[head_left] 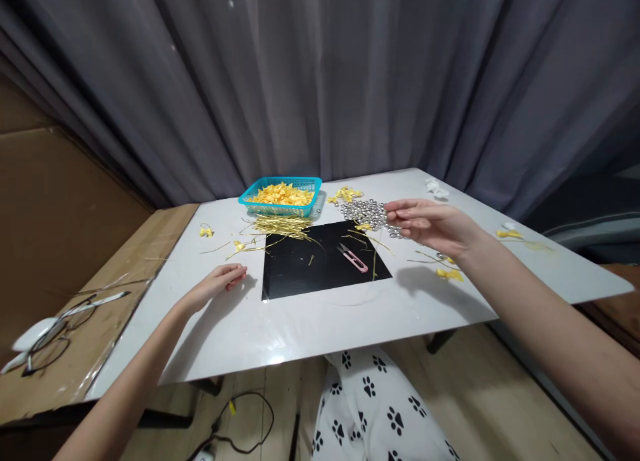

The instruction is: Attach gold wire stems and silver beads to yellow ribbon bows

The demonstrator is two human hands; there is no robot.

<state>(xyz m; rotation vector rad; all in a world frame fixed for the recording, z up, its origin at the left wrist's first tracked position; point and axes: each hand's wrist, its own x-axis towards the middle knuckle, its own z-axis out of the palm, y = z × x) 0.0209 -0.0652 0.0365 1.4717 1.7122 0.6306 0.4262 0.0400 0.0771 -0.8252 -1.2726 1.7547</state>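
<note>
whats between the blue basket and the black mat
A bundle of gold strands, some reaching onto the black mat from the blue basket side; the head view shows it.

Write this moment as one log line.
left hand: beside black mat | right hand: raised beside silver beads | pink snips: on mat | turquoise basket: holding yellow pieces

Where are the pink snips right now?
Head view, just right of centre: the pink snips lie on the black mat, below the silver beads.

Two hands (223, 281); one basket (253, 207); one mat (300, 271)
</note>
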